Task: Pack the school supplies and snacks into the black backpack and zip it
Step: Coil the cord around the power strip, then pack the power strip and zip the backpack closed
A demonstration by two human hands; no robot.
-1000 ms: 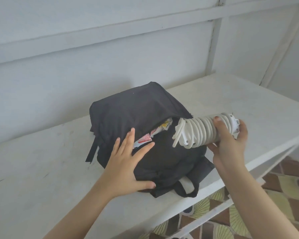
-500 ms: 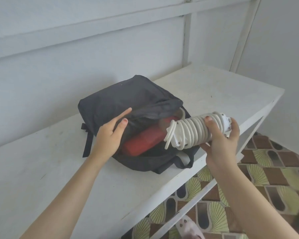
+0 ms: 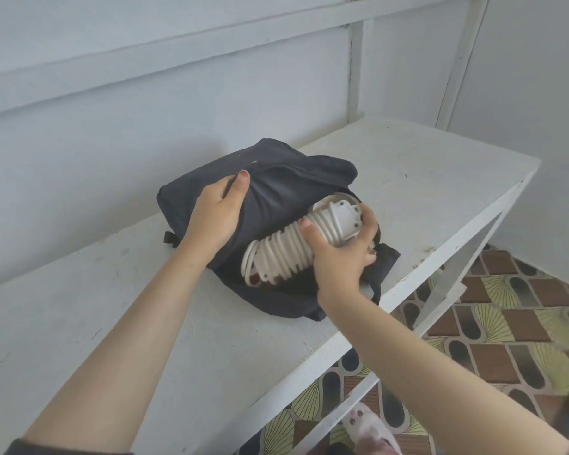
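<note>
While the fingers [image 3: 368, 229] of the right hand [image 3: 339, 261] are curled round the outer end of the white cord-wrapped power strip [image 3: 276, 254], its long axis is pointed leftward into the black fabric backpack [image 3: 174, 205], whose flap [image 3: 286, 192] is gripped open by the left hand [image 3: 214, 218], on the white bench [image 3: 424, 178].

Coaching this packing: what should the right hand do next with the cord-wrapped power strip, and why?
Probably push the power strip deeper into the black backpack, then let go: the right hand grips its outer end, part of it pokes out of the opening, and the left hand holds the flap up.
</note>
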